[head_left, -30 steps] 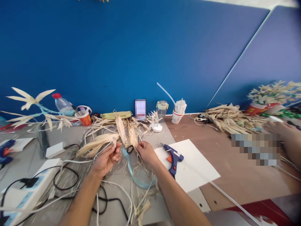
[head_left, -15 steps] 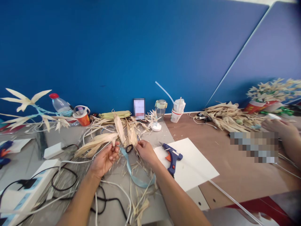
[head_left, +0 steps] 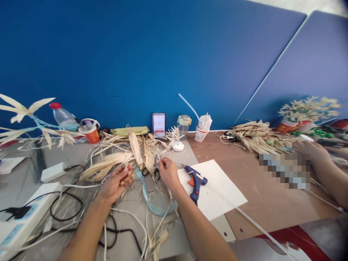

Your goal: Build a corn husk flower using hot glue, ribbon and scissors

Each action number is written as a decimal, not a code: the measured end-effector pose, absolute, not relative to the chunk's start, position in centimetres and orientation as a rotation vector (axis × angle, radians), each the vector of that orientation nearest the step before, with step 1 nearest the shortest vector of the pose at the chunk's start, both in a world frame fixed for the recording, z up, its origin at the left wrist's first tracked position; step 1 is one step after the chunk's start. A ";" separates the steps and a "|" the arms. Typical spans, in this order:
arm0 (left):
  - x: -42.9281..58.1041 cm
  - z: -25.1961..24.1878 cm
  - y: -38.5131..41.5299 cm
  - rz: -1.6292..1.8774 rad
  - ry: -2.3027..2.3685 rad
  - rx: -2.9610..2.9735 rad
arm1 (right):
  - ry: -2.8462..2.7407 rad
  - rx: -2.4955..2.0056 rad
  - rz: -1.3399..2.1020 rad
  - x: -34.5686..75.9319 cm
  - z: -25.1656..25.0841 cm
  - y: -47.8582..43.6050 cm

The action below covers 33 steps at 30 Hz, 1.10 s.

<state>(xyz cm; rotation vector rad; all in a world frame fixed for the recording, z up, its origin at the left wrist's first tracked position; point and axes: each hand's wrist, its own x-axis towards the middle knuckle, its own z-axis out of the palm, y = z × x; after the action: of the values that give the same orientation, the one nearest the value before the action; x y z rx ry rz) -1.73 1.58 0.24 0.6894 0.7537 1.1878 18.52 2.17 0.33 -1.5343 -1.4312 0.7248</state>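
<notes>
My left hand (head_left: 116, 185) pinches a small pale piece of husk (head_left: 125, 167) between thumb and fingers. To its right, my right hand (head_left: 169, 174) has its fingers closed at the black-handled scissors (head_left: 157, 173), near their blades. Dried corn husks (head_left: 106, 167) lie behind both hands, and two upright husk pieces (head_left: 135, 146) stand just beyond them. A light blue ribbon (head_left: 146, 197) curves over the table between my forearms. The blue glue gun (head_left: 196, 181) rests on white paper (head_left: 220, 192) right of my right hand.
A power strip (head_left: 24, 214) and tangled cables lie at the left. A husk flower (head_left: 29, 112), bottle (head_left: 63, 117) and red cup (head_left: 92, 134) stand behind. Cups, a jar (head_left: 184, 127) and a phone (head_left: 159, 125) line the partition. Another person's hand (head_left: 312, 152) is at right.
My right hand has come to the scissors, which now show more clearly beside its fingers. My left hand's fingers have closed on a small husk piece. The view has shifted slightly.
</notes>
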 end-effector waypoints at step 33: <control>-2.2 -0.5 2.0 1.245 0.636 0.658 | -2.143 -2.015 0.627 16.8 3.9 1.8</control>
<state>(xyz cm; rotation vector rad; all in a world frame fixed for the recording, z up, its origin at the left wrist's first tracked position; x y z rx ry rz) -2.23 2.00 -0.46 0.6585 0.6360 1.2452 16.76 1.80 3.95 -2.0150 -2.1434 0.6273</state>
